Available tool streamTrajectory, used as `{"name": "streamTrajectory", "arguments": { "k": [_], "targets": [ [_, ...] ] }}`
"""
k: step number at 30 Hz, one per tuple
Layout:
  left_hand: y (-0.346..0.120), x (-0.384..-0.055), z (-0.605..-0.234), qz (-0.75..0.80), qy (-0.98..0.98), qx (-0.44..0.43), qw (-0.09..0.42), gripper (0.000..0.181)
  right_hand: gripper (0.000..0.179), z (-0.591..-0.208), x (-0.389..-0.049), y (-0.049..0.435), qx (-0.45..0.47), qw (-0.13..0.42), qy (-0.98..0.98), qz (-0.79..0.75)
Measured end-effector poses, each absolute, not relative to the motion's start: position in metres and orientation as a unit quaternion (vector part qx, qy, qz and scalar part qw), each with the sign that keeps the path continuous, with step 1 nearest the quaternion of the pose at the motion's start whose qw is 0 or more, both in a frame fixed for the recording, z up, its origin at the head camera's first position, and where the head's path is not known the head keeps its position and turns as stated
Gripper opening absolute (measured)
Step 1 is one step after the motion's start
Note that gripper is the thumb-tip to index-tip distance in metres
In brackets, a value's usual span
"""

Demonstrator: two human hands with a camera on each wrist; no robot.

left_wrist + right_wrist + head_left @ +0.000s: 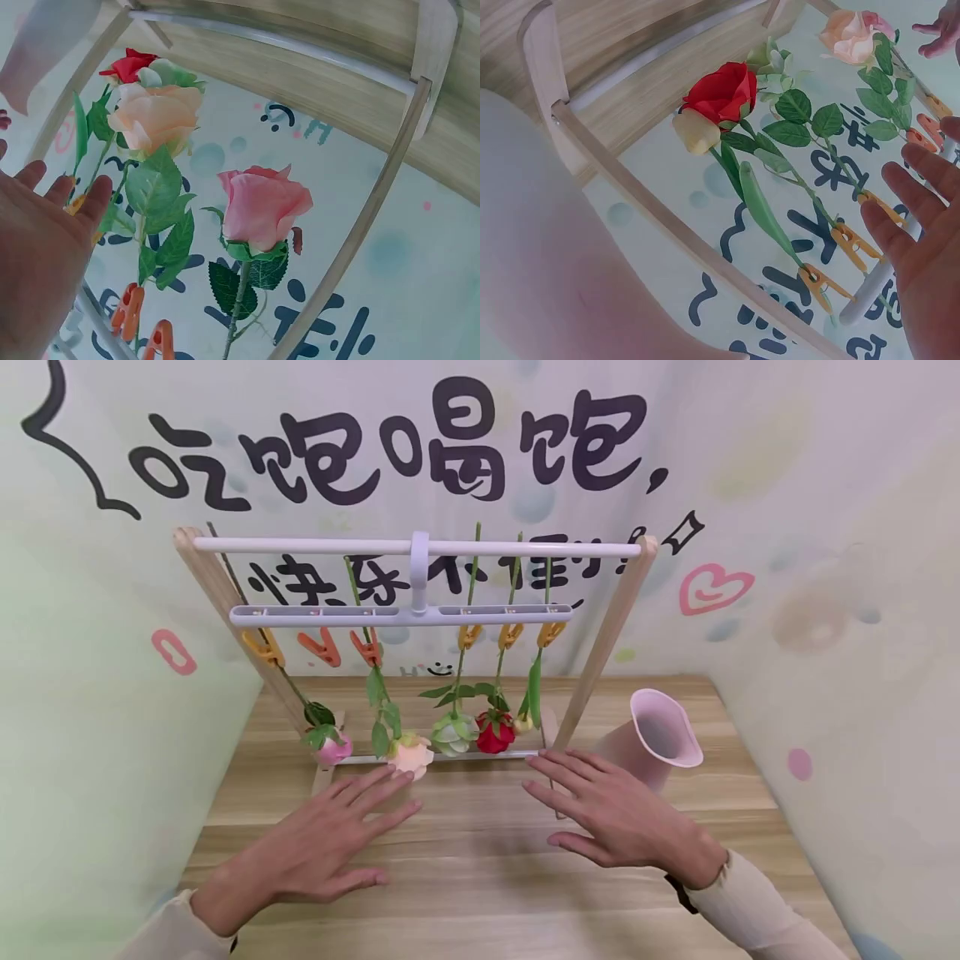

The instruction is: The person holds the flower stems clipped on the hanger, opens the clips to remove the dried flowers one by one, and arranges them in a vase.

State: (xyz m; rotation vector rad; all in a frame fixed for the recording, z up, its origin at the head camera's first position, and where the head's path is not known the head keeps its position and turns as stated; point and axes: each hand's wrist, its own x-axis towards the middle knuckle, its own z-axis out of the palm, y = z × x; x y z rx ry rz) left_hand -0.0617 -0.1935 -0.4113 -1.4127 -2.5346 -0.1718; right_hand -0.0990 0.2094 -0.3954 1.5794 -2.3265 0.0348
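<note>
We see the left hand (324, 842) and right hand (617, 814) apart, fingers extended, holding nothing, in the lower frame. Mid-frame, flowers (495, 732) hang inverted from clips (512, 636). We judge them light, petals soft, stems springy; grip stems. Beyond: smooth hanger (300, 617), wooden-sided rack (607, 647); at right, a flared vase (633, 750) on the wood-grained table (465, 897).

Head view: illumination is bright and diffuse; source direction is indeterminate. A faint, soft-edged shadow lies on the table (465, 902) beside the right hand (618, 810). Left wrist view: dimmer, bluish; lens distortion bows the lower rod (270, 43). Right wrist view: the near vase (577, 247) is soft.
</note>
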Motion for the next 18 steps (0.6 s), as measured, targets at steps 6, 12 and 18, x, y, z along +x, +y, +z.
{"name": "streamTrajectory", "arguments": {
  "k": [6,12,18],
  "targets": [
    [-0.195,-0.062,-0.414,-0.097,-0.880,-0.446,0.132,0.068,0.064,-0.397,-0.101,0.200,0.540,0.160,-0.825,0.039],
    [-0.193,-0.063,-0.416,-0.197,-0.884,-0.382,0.184,0.065,0.061,-0.398,-0.105,0.190,0.521,0.160,-0.836,0.068],
    [-0.194,-0.057,-0.425,-0.301,-0.871,-0.302,0.244,0.061,0.058,-0.402,-0.107,0.181,0.511,0.161,-0.840,0.089]
  ]
}}
